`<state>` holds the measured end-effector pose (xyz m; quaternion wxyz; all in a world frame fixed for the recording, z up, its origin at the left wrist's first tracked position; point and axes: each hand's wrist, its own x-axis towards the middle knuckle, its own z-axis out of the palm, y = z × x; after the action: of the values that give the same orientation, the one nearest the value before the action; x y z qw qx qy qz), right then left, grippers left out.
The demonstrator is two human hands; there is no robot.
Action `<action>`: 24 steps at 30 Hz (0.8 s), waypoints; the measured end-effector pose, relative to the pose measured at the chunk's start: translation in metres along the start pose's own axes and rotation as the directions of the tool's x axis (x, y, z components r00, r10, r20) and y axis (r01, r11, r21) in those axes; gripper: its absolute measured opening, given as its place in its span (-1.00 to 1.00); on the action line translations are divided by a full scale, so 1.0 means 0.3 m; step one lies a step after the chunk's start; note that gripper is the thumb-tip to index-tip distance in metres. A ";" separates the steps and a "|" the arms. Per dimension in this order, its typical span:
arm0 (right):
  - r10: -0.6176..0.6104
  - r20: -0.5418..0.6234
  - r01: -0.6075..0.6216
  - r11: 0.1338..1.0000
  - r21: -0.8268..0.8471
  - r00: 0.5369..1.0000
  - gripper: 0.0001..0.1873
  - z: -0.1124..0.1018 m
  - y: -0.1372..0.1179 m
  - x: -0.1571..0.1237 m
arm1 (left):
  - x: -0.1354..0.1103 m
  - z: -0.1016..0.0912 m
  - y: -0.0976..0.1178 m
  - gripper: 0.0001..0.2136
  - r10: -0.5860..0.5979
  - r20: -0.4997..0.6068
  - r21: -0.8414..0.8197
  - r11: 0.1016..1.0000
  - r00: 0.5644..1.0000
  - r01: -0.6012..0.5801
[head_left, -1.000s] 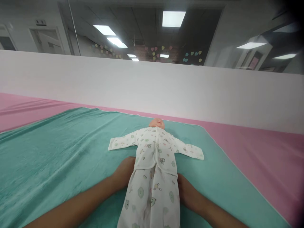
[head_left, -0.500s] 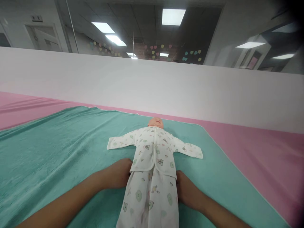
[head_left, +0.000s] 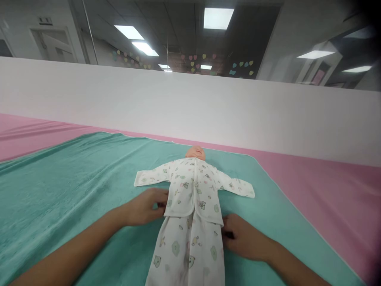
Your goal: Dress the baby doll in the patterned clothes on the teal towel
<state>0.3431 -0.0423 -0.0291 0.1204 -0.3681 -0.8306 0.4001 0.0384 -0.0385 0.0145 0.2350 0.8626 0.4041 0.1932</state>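
Observation:
A baby doll [head_left: 195, 152] lies on its back with its head away from me. It wears a white printed baby jacket [head_left: 182, 194], sleeves spread to both sides, over matching trousers [head_left: 175, 254]. My left hand [head_left: 147, 207] is at the jacket's left side, fingers curled in at its edge just above the hem; the fingertips are partly hidden by the cloth. At the right hem corner my right hand [head_left: 245, 238] has its fingers bent against the jacket's edge, their tips partly tucked out of sight. The jacket lies smooth over the top of the trousers.
A teal blanket [head_left: 89, 174] with some creases lies under the doll, over a pink sheet [head_left: 312, 186]. Behind runs a low white wall [head_left: 178, 107]. Above it, a dark glass panel [head_left: 184, 39] shows ceiling lights and heart stickers.
My left hand has shifted slightly up along the jacket's side, its fingers now showing more. My right hand has moved a little outward to the right. The doll lies as before.

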 end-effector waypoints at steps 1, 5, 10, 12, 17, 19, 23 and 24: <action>0.012 0.006 -0.012 0.998 0.066 1.000 -0.83 -0.011 0.018 0.002 | 0.001 -0.011 -0.011 -0.77 -0.019 -0.076 -0.041 0.999 0.997 0.016; 0.141 -0.215 -0.085 0.965 0.248 0.966 -0.77 -0.057 0.091 0.025 | 0.010 -0.041 -0.095 -0.72 -0.229 -0.417 -0.099 0.974 0.880 0.206; 0.241 -0.643 -0.235 0.967 0.097 0.727 -0.65 -0.153 0.189 0.028 | 0.005 -0.062 -0.274 -0.70 -0.384 -0.610 0.056 0.852 0.694 0.520; 0.253 -0.760 -0.316 0.946 0.066 0.598 -0.65 -0.207 0.250 0.011 | -0.006 -0.077 -0.340 -0.64 -0.481 -0.589 0.094 0.757 0.649 0.647; 0.372 -0.817 -0.578 0.814 0.060 0.440 -0.55 -0.323 0.393 -0.027 | -0.021 -0.107 -0.409 -0.58 -0.642 -0.529 0.000 0.654 0.555 0.757; 0.428 -0.783 -0.649 0.760 0.041 0.451 -0.52 -0.348 0.416 -0.026 | -0.016 -0.108 -0.406 -0.61 -0.663 -0.527 -0.100 0.669 0.532 0.736; 0.458 -0.743 -0.652 0.757 0.039 0.487 -0.54 -0.362 0.417 -0.017 | -0.002 -0.095 -0.397 -0.65 -0.669 -0.523 -0.277 0.720 0.528 0.636; 0.443 -0.738 -0.613 0.788 0.050 0.509 -0.56 -0.360 0.414 -0.018 | 0.000 -0.092 -0.397 -0.64 -0.670 -0.523 -0.328 0.729 0.528 0.600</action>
<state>0.4641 0.0669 -0.0518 0.2645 -0.7405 -0.5999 0.1476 -0.0483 0.0354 -0.0300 0.1916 0.5305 0.7317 0.3826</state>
